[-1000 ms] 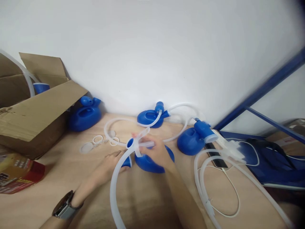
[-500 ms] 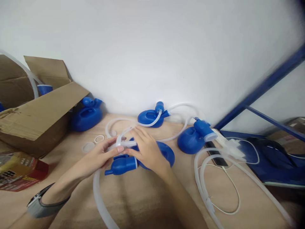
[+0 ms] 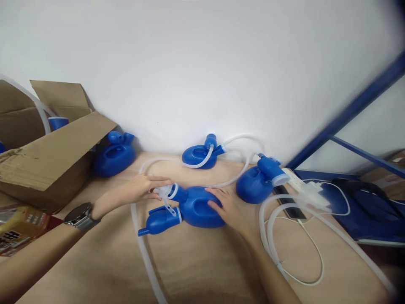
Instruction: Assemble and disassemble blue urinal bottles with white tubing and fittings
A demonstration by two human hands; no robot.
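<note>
My left hand [image 3: 141, 188] is closed, fingertips pinching a translucent white cap [image 3: 164, 192] at the mouth of a blue urinal bottle [image 3: 201, 213]. From the cap a strap with holes hangs down; whether the cap is seated on the neck I cannot tell. My right hand [image 3: 229, 210] grips the rounded rear end of the same bottle, which lies with its neck to the left. Just in front of the neck, a separate blue spouted head [image 3: 162, 220] with a white rim rests on the table.
Three more blue bottles stand behind: one at left [image 3: 115, 158], one at the wall [image 3: 199, 157], one at right [image 3: 251, 185]. An open cardboard box [image 3: 53, 152] is at left. Translucent hoses [image 3: 147, 257], a phone [image 3: 292, 207] and a power strip [image 3: 297, 183] lie about.
My hands have separated. The left has brought the cap with its strap to the bottle's mouth, while the right has moved back onto the bottle's body. The left forearm now covers the loose rings.
</note>
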